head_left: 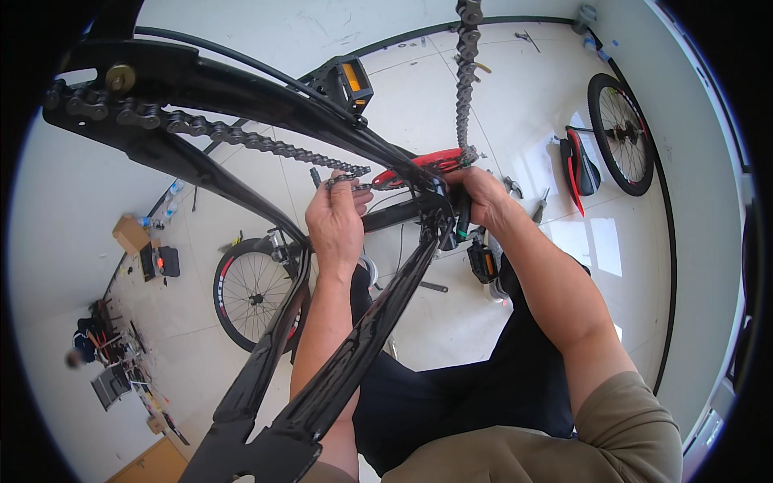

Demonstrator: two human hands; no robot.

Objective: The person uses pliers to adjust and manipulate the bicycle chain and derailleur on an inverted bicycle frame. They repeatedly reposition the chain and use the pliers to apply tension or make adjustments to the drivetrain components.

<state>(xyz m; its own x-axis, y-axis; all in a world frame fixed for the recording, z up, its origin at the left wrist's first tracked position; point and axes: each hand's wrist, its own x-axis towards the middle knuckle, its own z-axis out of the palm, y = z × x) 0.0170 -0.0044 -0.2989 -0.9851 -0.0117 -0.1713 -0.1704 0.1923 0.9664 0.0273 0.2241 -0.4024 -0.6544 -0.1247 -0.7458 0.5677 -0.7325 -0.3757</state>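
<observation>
A black bicycle frame [217,95] fills the upper and left foreground. A metal chain [266,143] runs from its left end toward a red chainring [403,167]; another chain length rises steeply from the chainring to the top edge. My left hand [338,217] pinches the lower chain beside the chainring's left side. My right hand [483,197] is closed at the chainring's right, by the bottom bracket; what its fingertips grip is hidden. A green-and-black handle [464,221] shows just below them. A pedal with orange reflectors [482,262] hangs lower, another [346,84] sticks up above the frame.
Wheels lie at left [256,299] and right [620,134], with a red-and-black saddle [581,161]. Loose tools [541,205] are on the tiled floor. A cardboard box [130,233] sits by the left wall; a person [84,342] is among parts at lower left.
</observation>
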